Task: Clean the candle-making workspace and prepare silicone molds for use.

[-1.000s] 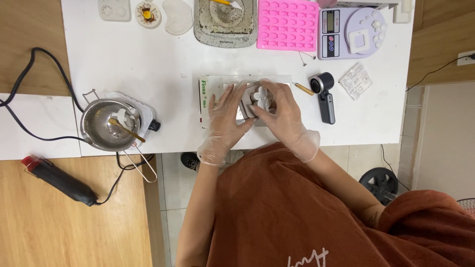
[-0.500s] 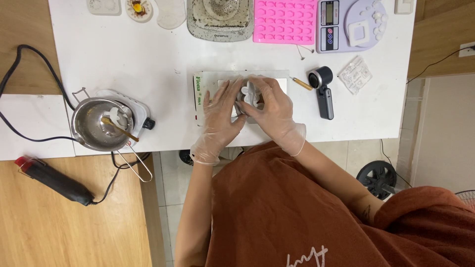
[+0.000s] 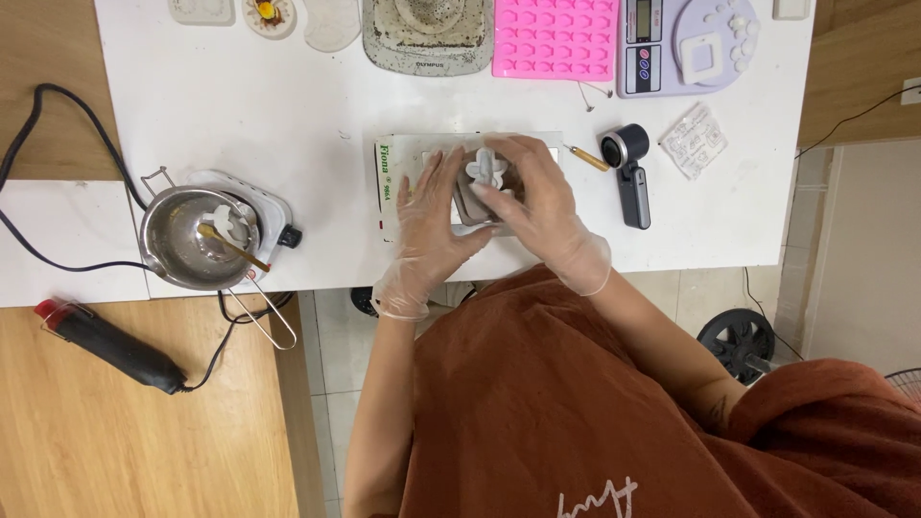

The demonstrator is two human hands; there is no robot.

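Both my hands wear thin clear gloves and meet over a flat white box (image 3: 403,158) on the white table (image 3: 288,105). My left hand (image 3: 432,225) presses against the side of a small grey mould (image 3: 470,206) that rests on the box. My right hand (image 3: 537,197) curls over the mould from the right, its fingers around a white flower-shaped piece (image 3: 485,169) at the mould's top. Most of the mould is hidden under my fingers.
A small metal pot (image 3: 187,240) with a stirring stick sits on a white hotplate at left. Along the far edge lie a pink silicone mould (image 3: 556,38), a lilac scale (image 3: 686,43) and a grey dish (image 3: 427,34). A black tool (image 3: 628,173) lies right of the box.
The view has shifted slightly, so the table sits lower in frame. My hands stay on the mould with small finger movements; the white flower piece shows more clearly now.
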